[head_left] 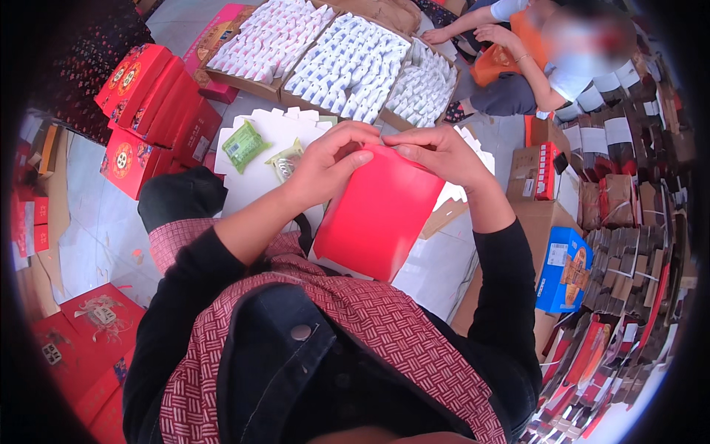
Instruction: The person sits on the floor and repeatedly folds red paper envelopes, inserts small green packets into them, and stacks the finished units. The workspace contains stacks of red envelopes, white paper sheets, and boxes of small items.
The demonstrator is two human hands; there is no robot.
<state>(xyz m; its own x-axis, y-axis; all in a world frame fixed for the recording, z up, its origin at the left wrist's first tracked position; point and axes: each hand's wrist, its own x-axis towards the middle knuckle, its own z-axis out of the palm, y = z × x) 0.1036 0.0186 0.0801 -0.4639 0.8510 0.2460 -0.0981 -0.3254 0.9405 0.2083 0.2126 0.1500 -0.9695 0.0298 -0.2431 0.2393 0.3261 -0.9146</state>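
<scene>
A plain red box (pixel 381 211) rests over my lap, tilted, its broad smooth face toward me. My left hand (pixel 334 161) pinches its far edge near the left corner, fingers curled over. Beside it, my right hand (pixel 438 154) grips the same edge, thumb on the near side. The fingertips of both hands almost meet at the middle of that edge. Just left of my left hand lie a green wrapped packet (pixel 245 146) and a pale packet with clear wrapping (pixel 285 161), both on white card pieces (pixel 238 191).
Shallow cartons of small white sachets (pixel 347 66) stand ahead. Red gift boxes (pixel 151 111) are stacked at left, with more red packaging (pixel 89 333) at lower left. Bundled flat cartons (pixel 621 259) and a blue box (pixel 563 270) line the right. Another person (pixel 529 59) crouches at far right.
</scene>
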